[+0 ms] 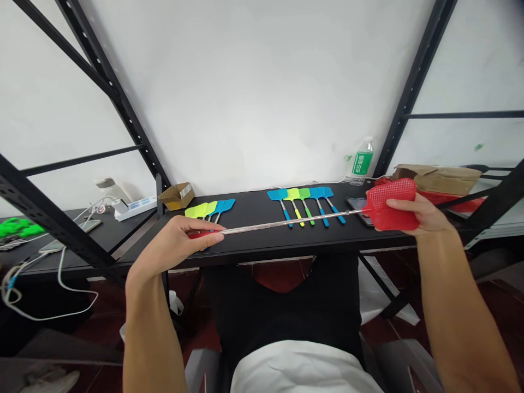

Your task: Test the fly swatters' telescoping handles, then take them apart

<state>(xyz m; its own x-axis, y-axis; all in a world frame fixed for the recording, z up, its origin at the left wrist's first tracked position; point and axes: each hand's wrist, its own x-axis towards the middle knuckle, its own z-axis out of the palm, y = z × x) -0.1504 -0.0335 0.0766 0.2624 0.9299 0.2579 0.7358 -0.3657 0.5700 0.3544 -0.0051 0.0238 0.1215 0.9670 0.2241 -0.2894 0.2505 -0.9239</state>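
A red fly swatter (392, 204) with a long extended metal rod stretches across my view above the black table. Its red handle is pinched in my left hand (184, 240), thumb along the near side. At the other end my right hand (426, 215) grips the perforated red head, thumb on its face and fingers behind. Beyond the rod lies a row of several blue, yellow and green fly swatters (303, 194), heads toward the wall. Another group of yellow and blue fly swatters (224, 206) lies behind my left hand, which partly hides their handles.
A small open cardboard box (176, 196) sits at the back left. A water bottle (362, 162) stands back right, near a phone (358, 206) partly behind the rod and a larger cardboard box (440, 179). A power strip (137, 207) and cables occupy the left table. Black posts flank the table.
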